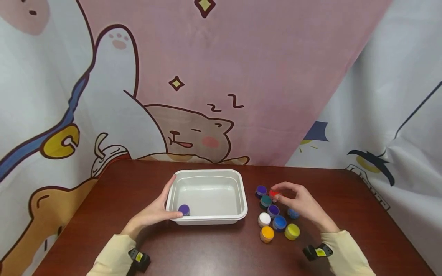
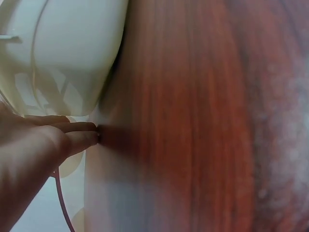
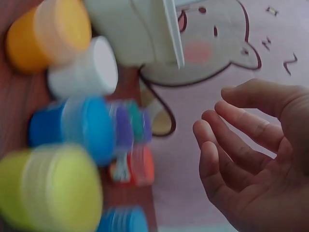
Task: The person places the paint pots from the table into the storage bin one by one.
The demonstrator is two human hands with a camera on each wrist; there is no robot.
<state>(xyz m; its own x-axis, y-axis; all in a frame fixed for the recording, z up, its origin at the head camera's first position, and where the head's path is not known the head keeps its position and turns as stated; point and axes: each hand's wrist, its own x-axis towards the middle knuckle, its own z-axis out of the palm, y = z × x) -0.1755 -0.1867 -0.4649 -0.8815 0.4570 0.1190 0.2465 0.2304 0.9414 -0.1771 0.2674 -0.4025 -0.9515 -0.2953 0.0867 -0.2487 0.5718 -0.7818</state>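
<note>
1 bin [image 1: 217, 220], mouth up, long axis L-R, L hand [image 1: 155, 211] spread against it; R hand [image 1: 300, 201] parted nr red jar [image 3: 140, 166].

Head: looking forward and down from above the near side of the table [image 1: 228, 245], far enough back to take in tub [image 1: 210, 221], jars [image 1: 273, 211] and backdrop [image 1: 262, 69]. Left wrist: looking far along the left hand [image 1: 153, 212] from low over the table, rolled sideways, close to the tub. Right wrist: looking far past the right hand [image 1: 302, 200], rolled oppositely, close to the jars; sharing jars, tub and backdrop with head.
</note>
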